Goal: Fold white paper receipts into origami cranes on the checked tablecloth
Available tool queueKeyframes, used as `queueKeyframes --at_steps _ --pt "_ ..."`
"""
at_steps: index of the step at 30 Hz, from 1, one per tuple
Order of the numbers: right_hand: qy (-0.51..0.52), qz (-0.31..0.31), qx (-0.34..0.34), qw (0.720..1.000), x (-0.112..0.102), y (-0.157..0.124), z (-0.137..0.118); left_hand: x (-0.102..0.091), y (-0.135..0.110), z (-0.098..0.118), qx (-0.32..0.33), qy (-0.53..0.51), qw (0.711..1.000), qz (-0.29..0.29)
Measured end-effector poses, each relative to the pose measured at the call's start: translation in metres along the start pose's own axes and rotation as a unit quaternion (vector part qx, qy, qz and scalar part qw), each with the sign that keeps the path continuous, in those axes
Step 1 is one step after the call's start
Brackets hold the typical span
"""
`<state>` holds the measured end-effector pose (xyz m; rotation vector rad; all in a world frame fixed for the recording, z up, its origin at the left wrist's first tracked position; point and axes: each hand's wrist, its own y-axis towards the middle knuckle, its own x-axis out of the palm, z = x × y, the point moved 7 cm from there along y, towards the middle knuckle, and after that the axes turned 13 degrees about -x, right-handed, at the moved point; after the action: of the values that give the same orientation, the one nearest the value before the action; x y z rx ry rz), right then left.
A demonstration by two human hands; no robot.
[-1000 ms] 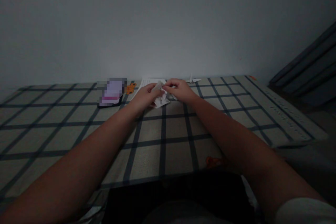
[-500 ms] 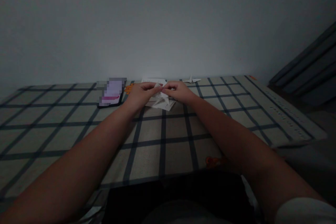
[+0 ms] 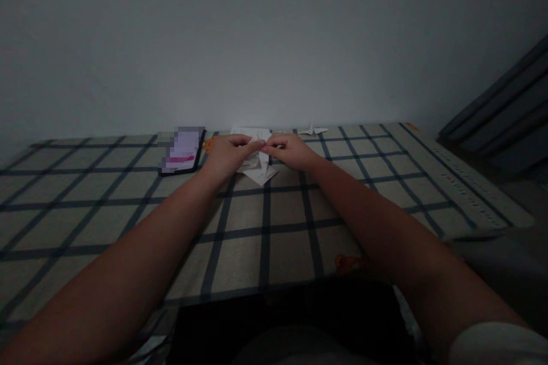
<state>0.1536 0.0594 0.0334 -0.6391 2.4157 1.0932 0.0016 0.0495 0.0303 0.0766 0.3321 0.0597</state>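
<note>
Both hands meet over the far side of the table. My left hand (image 3: pixel 229 154) pinches a piece of folded white paper (image 3: pixel 264 161) between thumb and fingers. From the other side, my right hand (image 3: pixel 291 151) is closed on the same paper, its fingertips touching those of the left. The folded layers are partly covered by the fingers. Beneath the hands lie white paper sheets (image 3: pixel 252 131), one corner of paper pointing toward me. Just beyond the right hand rests a small white folded paper crane (image 3: pixel 314 130).
A phone (image 3: pixel 184 151) with a lit, partly blurred screen lies left of my hands. The checked cloth (image 3: pixel 240 211) covers the table, which meets a plain wall (image 3: pixel 274 40). A dark pleated curtain (image 3: pixel 509 114) hangs at the far right.
The folded paper between my fingers has turned slightly, and a pointed paper corner now reaches lower toward me. My hands have shifted only a little. The phone and paper crane are unmoved.
</note>
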Motion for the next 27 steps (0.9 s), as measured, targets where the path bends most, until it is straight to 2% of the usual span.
queueKeyframes --at_steps 15,21,27 --pt "0.031 0.029 0.017 0.999 -0.002 0.000 -0.005 0.001 -0.006 0.012 0.048 0.010 0.999 0.004" --pt "0.022 0.032 0.005 0.999 -0.001 0.000 -0.001 0.003 -0.007 0.014 0.081 0.025 0.996 -0.017" --pt "0.018 0.043 -0.012 0.999 -0.002 0.001 0.002 0.004 -0.007 0.017 0.099 0.050 0.994 -0.015"
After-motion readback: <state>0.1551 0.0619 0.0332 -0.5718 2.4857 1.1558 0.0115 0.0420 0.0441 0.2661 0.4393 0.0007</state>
